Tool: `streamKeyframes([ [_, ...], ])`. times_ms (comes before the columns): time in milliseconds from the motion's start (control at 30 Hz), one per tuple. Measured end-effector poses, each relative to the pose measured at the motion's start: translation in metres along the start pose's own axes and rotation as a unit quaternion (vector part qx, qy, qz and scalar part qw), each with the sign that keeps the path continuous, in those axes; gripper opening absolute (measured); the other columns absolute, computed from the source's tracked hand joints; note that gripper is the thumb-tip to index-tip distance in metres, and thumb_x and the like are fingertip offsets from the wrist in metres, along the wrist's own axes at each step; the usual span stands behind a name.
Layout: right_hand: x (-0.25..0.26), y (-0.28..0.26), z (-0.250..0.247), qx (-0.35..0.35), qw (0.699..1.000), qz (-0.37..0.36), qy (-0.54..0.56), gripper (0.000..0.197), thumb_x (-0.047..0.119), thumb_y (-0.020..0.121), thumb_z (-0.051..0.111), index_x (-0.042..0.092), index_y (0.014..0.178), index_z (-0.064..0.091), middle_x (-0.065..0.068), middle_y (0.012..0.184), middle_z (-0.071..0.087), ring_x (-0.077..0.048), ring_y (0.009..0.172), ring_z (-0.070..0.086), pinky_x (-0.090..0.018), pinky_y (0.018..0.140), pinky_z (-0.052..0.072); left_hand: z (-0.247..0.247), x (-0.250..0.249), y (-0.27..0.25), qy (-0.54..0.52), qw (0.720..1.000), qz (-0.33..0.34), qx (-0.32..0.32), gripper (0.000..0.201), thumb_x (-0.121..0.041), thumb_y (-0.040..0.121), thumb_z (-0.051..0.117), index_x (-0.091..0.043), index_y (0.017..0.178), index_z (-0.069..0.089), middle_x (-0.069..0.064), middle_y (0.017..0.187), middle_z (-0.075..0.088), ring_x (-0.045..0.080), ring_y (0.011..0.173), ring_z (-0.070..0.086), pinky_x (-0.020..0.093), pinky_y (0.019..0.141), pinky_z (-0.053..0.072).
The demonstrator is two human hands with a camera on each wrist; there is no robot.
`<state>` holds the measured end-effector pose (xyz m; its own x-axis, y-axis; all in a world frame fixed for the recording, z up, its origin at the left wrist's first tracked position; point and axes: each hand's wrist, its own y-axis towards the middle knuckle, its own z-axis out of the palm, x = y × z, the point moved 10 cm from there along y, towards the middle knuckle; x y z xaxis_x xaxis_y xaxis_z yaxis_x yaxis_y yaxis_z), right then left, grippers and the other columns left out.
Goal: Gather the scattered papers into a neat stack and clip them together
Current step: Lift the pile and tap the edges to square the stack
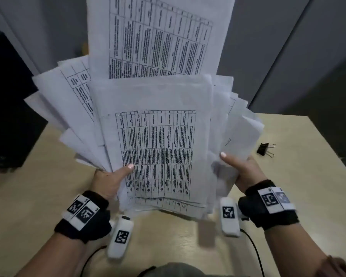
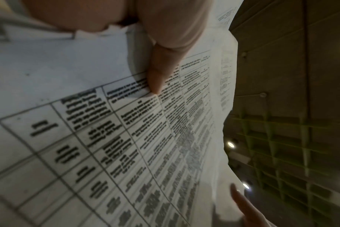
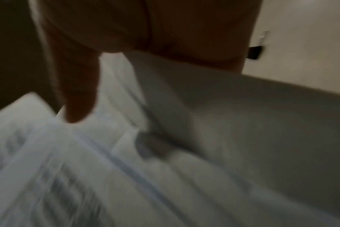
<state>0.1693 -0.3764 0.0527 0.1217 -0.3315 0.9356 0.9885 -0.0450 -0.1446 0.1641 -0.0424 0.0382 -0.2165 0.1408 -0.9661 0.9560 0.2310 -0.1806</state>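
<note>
Left hand [image 1: 110,180] and right hand [image 1: 242,170] gripping fanned printed sheets [image 1: 158,148] at lower edges, frame centre. Sheets thin, floppy, sliding; judging side grips best. Binder clip [image 1: 265,149] lying right.

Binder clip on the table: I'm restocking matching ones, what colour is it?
Black, with silver wire handles; the binder clip shows best in the head view.

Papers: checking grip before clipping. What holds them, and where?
Both hands hold the papers near their lower edge: left hand at the left side, right hand at the right, thumbs in front.
</note>
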Motion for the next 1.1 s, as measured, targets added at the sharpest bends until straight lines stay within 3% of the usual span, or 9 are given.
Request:
streamKeyframes([
  [100, 0.015, -0.002, 0.004, -0.088, 0.987, -0.084, -0.102, 0.030, -0.002, 0.060, 0.079, 0.014, 0.081, 0.065, 0.006, 0.072, 0.074, -0.010, 0.070, 0.069, -0.029, 0.067, 0.054, 0.007, -0.019, -0.001, 0.013, 0.999, 0.052, -0.004, 0.040, -0.015, 0.080, 0.070, -0.018, 0.057, 0.038, 0.002, 0.057, 0.046, 0.017, 0.054, 0.049, 0.023, 0.066, 0.043],
  [233, 0.011, -0.010, 0.002, -0.148, 0.976, -0.137, -0.078, 0.041, -0.017, 0.069, 0.067, 0.021, 0.083, 0.059, 0.021, 0.065, 0.070, 0.004, 0.063, 0.065, -0.018, 0.064, 0.056, 0.004, -0.017, 0.000, 0.010, 0.998, 0.047, -0.043, 0.031, -0.028, 0.075, 0.076, -0.016, 0.072, 0.047, 0.001, 0.069, 0.052, 0.016, 0.067, 0.057, 0.026, 0.072, 0.043],
  [333, 0.014, -0.014, -0.005, -0.147, 0.977, -0.146, -0.048, 0.041, -0.013, 0.068, 0.068, 0.019, 0.092, 0.059, 0.017, 0.074, 0.072, 0.000, 0.072, 0.067, -0.022, 0.066, 0.055, 0.006, -0.037, 0.003, 0.008, 0.994, 0.110, -0.004, 0.022, -0.025, 0.067, 0.082, -0.026, 0.075, 0.062, -0.014, 0.079, 0.064, 0.007, 0.085, 0.064, 0.026, 0.089, 0.044],
  [467, 0.018, -0.018, 0.001, -0.073, 0.987, -0.135, -0.045, 0.048, 0.014, 0.054, 0.081, 0.016, 0.097, 0.060, 0.010, 0.084, 0.074, -0.007, 0.079, 0.068, -0.022, 0.068, 0.053, 0.012, -0.030, 0.005, -0.067, 0.991, 0.081, 0.086, 0.055, -0.049, 0.025, 0.087, -0.030, 0.074, 0.074, -0.026, 0.071, 0.070, -0.011, 0.075, 0.065, 0.016, 0.074, 0.052],
  [567, 0.006, -0.016, 0.009, -0.063, 0.991, -0.110, -0.030, 0.053, 0.014, 0.052, 0.083, 0.016, 0.099, 0.059, 0.006, 0.085, 0.074, -0.009, 0.080, 0.069, -0.023, 0.067, 0.055, 0.016, -0.007, 0.007, -0.052, 0.997, 0.015, 0.055, 0.029, -0.027, 0.059, 0.084, -0.022, 0.084, 0.070, -0.010, 0.083, 0.072, 0.013, 0.091, 0.068, 0.035, 0.091, 0.050],
  [667, 0.012, -0.013, 0.008, -0.130, 0.979, -0.138, -0.078, 0.039, -0.012, 0.068, 0.070, 0.020, 0.089, 0.060, 0.008, 0.081, 0.070, 0.000, 0.072, 0.066, -0.020, 0.067, 0.053, 0.019, 0.002, 0.011, -0.063, 0.998, 0.003, 0.023, 0.045, -0.023, 0.071, 0.079, -0.012, 0.111, 0.063, 0.005, 0.106, 0.066, 0.027, 0.111, 0.059, 0.043, 0.101, 0.043],
  [800, 0.023, -0.013, 0.003, -0.142, 0.976, -0.153, -0.064, 0.035, -0.012, 0.071, 0.067, 0.009, 0.097, 0.060, 0.019, 0.073, 0.072, 0.003, 0.069, 0.065, -0.017, 0.065, 0.052, 0.020, -0.028, 0.006, -0.053, 0.993, 0.087, 0.060, 0.030, -0.039, 0.058, 0.084, -0.034, 0.085, 0.072, -0.007, 0.094, 0.070, 0.014, 0.097, 0.066, 0.029, 0.095, 0.049],
  [933, 0.033, -0.016, 0.006, -0.079, 0.982, -0.156, -0.066, 0.034, -0.007, 0.064, 0.069, 0.016, 0.088, 0.062, 0.014, 0.074, 0.073, -0.001, 0.072, 0.067, -0.016, 0.064, 0.052, 0.005, -0.017, 0.018, -0.106, 0.989, 0.067, 0.080, 0.076, -0.049, 0.030, 0.091, -0.017, 0.096, 0.069, -0.012, 0.091, 0.074, 0.010, 0.091, 0.068, 0.033, 0.089, 0.052],
  [1100, 0.018, -0.008, 0.011, -0.087, 0.984, -0.132, -0.084, 0.038, -0.013, 0.071, 0.066, 0.018, 0.093, 0.061, 0.012, 0.077, 0.074, -0.005, 0.075, 0.068, -0.018, 0.063, 0.054, 0.000, 0.006, 0.021, -0.051, 0.999, -0.012, 0.011, 0.022, -0.019, 0.072, 0.079, -0.009, 0.087, 0.066, 0.000, 0.090, 0.067, 0.019, 0.097, 0.059, 0.027, 0.091, 0.040],
])
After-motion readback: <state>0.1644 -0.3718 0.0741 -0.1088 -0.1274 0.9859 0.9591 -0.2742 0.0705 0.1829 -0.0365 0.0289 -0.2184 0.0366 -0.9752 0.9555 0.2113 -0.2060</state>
